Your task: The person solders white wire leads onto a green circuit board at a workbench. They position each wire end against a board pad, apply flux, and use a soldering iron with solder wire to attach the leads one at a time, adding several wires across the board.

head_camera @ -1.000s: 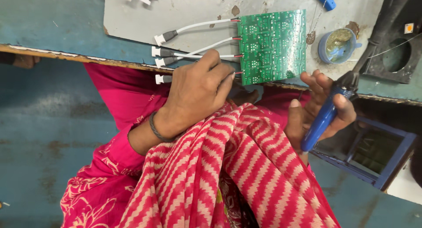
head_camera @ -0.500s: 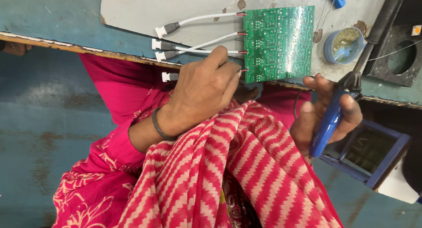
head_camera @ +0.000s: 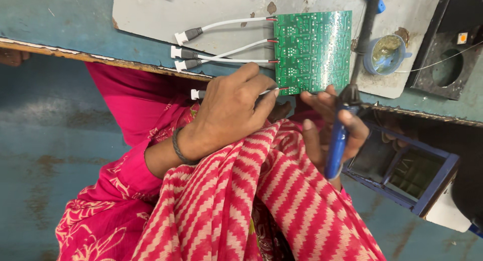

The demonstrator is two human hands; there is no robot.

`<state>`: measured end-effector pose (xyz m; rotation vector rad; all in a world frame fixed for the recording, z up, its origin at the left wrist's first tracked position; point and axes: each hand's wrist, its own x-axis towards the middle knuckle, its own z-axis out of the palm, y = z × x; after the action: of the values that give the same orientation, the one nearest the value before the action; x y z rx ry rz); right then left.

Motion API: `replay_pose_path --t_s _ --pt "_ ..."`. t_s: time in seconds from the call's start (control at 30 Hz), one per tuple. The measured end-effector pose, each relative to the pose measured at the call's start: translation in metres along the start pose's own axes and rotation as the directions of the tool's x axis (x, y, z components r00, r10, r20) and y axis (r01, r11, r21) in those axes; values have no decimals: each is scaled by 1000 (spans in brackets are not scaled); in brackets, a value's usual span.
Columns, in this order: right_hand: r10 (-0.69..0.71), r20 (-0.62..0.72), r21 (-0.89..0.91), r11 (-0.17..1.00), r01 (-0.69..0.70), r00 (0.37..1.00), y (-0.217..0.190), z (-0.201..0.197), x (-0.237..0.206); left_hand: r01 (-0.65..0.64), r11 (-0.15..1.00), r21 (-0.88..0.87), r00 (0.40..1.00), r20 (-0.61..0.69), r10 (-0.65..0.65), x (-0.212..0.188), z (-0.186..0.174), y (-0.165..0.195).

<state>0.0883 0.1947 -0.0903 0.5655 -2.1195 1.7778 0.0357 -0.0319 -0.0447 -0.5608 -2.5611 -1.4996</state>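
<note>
A: Left to right, what do you have?

B: I see three white leads (head_camera: 226, 39) running sideways into the green circuit board (head_camera: 313, 51), flat on the grey surface (head_camera: 151, 9). Left hand (head_camera: 229, 112) curled, fingertips pinching a fourth wire (head_camera: 271, 90) at the board's near edge.

A: Right side?

B: Right hand (head_camera: 329, 133) wrapped shut around the blue soldering iron (head_camera: 347, 105), long axis pointing away, tip past the board. Small blue tub (head_camera: 385, 54) beside it.

A green circuit board (head_camera: 313, 51) lies flat on the grey mat, four white wires (head_camera: 236, 23) running left from its edge. A blue-handled soldering iron (head_camera: 347, 97) stands tilted at the board's right side.
</note>
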Motion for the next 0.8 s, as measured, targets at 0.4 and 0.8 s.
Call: replay_pose_path --t_s 0.4,0.8 --pt "29 40 -12 1000 -29 999 0 12 -3 22 998 -52 1000 6 -22 -1 3 0" --pt "27 7 39 999 -27 1000 2 17 -5 39 993 -113 999 -7 -40 -3 5 -2"
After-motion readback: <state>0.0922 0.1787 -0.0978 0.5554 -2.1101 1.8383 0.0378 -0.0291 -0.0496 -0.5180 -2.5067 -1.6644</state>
